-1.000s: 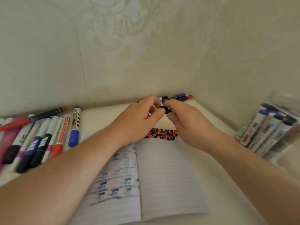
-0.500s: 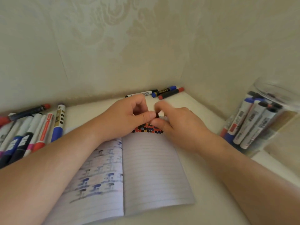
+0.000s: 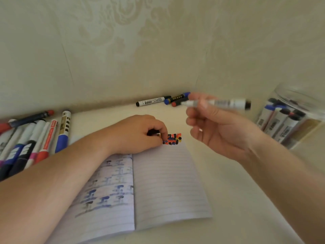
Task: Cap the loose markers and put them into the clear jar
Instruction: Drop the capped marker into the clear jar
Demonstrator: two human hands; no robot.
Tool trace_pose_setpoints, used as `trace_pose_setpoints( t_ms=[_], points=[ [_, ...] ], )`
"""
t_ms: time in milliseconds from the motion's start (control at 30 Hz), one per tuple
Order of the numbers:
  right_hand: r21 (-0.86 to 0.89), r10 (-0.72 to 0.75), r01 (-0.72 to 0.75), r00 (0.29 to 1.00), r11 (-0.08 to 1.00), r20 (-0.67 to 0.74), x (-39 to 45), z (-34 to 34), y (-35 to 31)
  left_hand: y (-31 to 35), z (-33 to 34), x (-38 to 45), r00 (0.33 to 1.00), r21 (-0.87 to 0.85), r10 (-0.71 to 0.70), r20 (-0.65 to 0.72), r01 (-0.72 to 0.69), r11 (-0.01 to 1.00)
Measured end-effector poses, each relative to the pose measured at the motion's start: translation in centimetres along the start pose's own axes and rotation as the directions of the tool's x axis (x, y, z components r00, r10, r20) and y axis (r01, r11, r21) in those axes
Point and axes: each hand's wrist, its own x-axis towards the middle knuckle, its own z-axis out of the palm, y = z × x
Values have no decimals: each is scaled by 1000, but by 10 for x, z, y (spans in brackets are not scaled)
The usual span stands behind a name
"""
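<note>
Our right hand [image 3: 218, 127] pinches a white black-ended marker [image 3: 226, 103] aloft; our left hand [image 3: 139, 134] grips a small black cap [image 3: 152, 132] on the lined notebook [image 3: 168, 187].

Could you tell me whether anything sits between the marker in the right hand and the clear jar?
Nothing visible does. The right hand holds the marker in the air, and only open space separates it from the clear jar farther right.

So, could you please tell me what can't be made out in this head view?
- Marker in the right hand: motion-blurred, its tip end hidden by fingers.
- Dark object in the left hand: fingers cover it.
- Clear jar: cut off by the right edge.
</note>
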Motion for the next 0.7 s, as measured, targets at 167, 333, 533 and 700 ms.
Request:
trace_pose_setpoints(
  t_ms=[167,333,533,700],
  points=[
    [-383,-98,28,982,923,-164,10,-16,28,-3,1,0,998,105,25,50,-30,994],
    [-618,-134,-23,969,786,-207,7,-23,40,-4,1,0,997,123,30,76,-39,992],
    [-612,-138,-106,932,784,-337,10,-20,43,-4,2,0,998,112,30,57,-36,993],
    [-607,-116,-124,933,785,-341,12,-22,44,-5,2,1,998,104,29,59,-35,994]
  ],
)
